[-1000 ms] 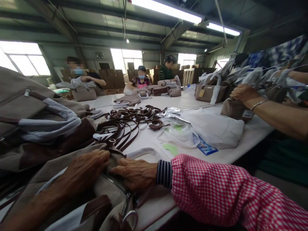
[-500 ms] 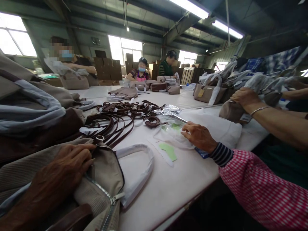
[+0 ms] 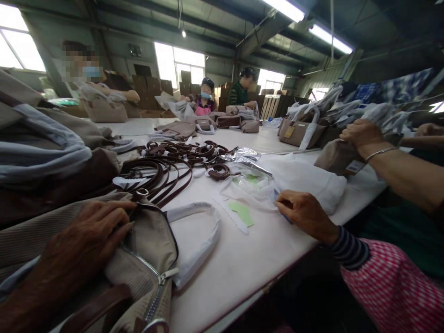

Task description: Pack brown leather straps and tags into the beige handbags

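Head view: steady the tan bag (image 3: pixel 147 243) at the near left of the tabletop (image 3: pixel 222 263), mouth open; pinch the blue packet (image 3: pixel 287 218) by one edge, clear of the plastic film (image 3: pixel 248 190). Left hand (image 3: pixel 88 231): palm down, fingers bent over the bag's rim, holding it. Right hand (image 3: pixel 307 212): fingers drawn narrow at the packet; whether they grip it cannot be told.

I count one bag (image 3: pixel 147 236) under the left hand (image 3: pixel 92 231), three people (image 3: pixel 237 95) opposite, apparently two green scraps (image 3: pixel 242 213).
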`<state>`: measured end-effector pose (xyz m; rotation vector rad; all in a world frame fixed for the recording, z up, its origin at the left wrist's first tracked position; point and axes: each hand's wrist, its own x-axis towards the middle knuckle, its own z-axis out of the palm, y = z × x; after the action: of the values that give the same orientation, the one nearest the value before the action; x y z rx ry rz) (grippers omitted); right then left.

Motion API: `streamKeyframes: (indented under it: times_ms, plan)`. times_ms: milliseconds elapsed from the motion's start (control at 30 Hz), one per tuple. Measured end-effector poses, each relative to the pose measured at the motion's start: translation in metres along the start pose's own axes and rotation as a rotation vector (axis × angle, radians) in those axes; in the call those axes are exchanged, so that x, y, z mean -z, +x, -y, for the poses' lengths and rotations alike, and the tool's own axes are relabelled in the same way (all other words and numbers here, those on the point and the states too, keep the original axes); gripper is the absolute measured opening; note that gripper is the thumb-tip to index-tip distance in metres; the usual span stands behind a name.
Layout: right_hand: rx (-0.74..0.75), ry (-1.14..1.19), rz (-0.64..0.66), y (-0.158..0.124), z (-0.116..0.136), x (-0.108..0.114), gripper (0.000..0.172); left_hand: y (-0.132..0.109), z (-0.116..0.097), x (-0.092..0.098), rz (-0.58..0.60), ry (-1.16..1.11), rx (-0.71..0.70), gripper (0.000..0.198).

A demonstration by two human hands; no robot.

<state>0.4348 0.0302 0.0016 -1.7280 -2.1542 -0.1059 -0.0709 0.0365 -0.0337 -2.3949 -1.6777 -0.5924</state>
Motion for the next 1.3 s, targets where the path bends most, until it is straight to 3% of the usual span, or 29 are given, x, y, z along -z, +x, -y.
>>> streamKeyframes:
  times_ms: [100,200,367,467,600,800,967,1100,1200,1300]
  plan:
    - [-0.036,0.068,0.130,-0.032,0.003,0.012,0.021,0.001,-0.005,0.004,0.008,-0.018,-0.016,0.037]
    - [-0.075,0.113,0.229,-0.046,0.006,0.024,0.022,0.001,-0.008,0.008,0.039,-0.017,-0.027,0.035]
    - [-0.100,0.248,0.158,-0.013,0.007,0.033,0.027,0.001,-0.010,0.011,0.046,-0.012,-0.059,0.035]
    - [-0.111,0.162,0.116,0.024,0.014,0.023,0.028,0.001,-0.011,0.011,0.037,-0.034,-0.047,0.037]
    - [-0.126,0.095,0.184,0.056,0.024,0.001,0.020,0.003,-0.012,0.014,0.049,-0.073,-0.025,0.037]
    - [-0.108,0.187,0.241,0.040,-0.002,0.000,0.024,0.003,-0.025,0.020,0.018,-0.105,0.069,0.032]
    - [-0.175,0.489,0.496,0.018,-0.020,0.027,0.030,0.002,-0.033,0.019,-0.032,-0.085,0.060,0.024]
    - [-0.204,0.661,0.429,0.035,0.012,0.041,0.036,0.001,-0.032,0.017,-0.034,-0.080,0.062,0.024]
    - [-0.001,0.592,0.320,0.077,0.049,0.031,0.029,0.001,-0.029,0.016,-0.031,-0.092,0.067,0.023]
    - [0.234,0.320,0.243,0.126,0.082,0.004,0.019,0.000,-0.028,0.015,-0.029,-0.106,0.078,0.023]
